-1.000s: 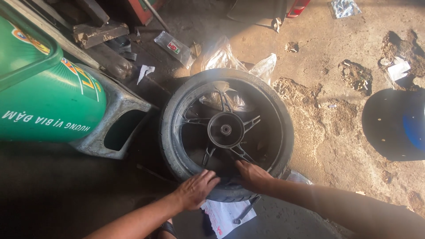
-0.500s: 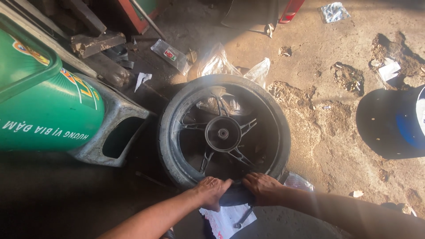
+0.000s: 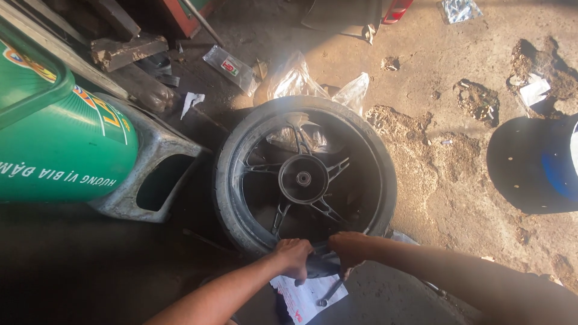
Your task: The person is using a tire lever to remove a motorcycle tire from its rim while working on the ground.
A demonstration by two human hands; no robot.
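Note:
A black motorcycle wheel with its tyre [image 3: 385, 180] lies flat on the dirty concrete floor, its spoked rim and hub [image 3: 303, 179] facing up. My left hand [image 3: 294, 257] and my right hand [image 3: 349, 248] both grip the near edge of the tyre, side by side, fingers curled over the rubber. Just below my hands lies a white sheet of paper [image 3: 301, 297] with a metal wrench [image 3: 330, 292] on it.
A green plastic container on a grey base [image 3: 66, 150] stands to the left of the wheel. Clear plastic bags [image 3: 301, 81] lie behind the wheel. A dark blue round object [image 3: 542, 165] sits at the right. Wood and scrap fill the far left corner.
My hands have slid down and closer together on the near edge of the tyre and closed on it. The view has shifted slightly.

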